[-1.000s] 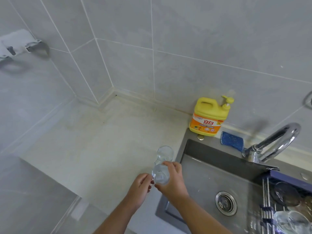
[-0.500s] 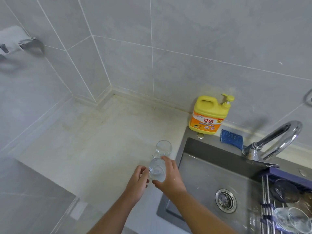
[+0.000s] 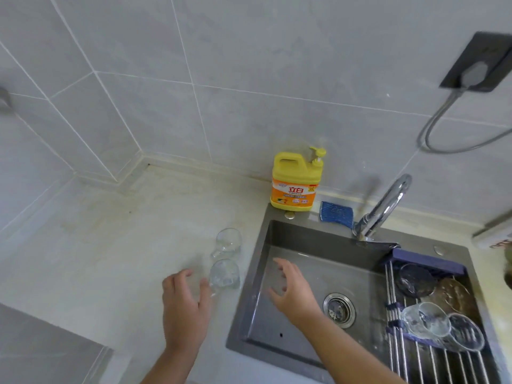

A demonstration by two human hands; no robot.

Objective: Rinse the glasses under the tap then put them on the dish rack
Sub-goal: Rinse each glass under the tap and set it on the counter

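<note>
1. Head view, lower centre: left hand (image 3: 185,306), fingers spread and holding nothing, thumb just beside the near glass (image 3: 225,277); whether they touch cannot be told.
2. Far glass (image 3: 228,242) stands on the countertop (image 3: 110,259) just behind the near one, both left of the sink (image 3: 304,239).
3. Right hand (image 3: 293,293) hovers over the sink basin, fingers spread and loosely bent, empty.
4. Dish rack (image 3: 432,367), lower right, spans the sink's right side and carries two racked glasses (image 3: 426,320) lying on their sides.
5. Tap (image 3: 385,206) rises behind the sink; yellow detergent bottle (image 3: 295,181) and blue sponge (image 3: 336,213) sit at the sink's back edge.
</note>
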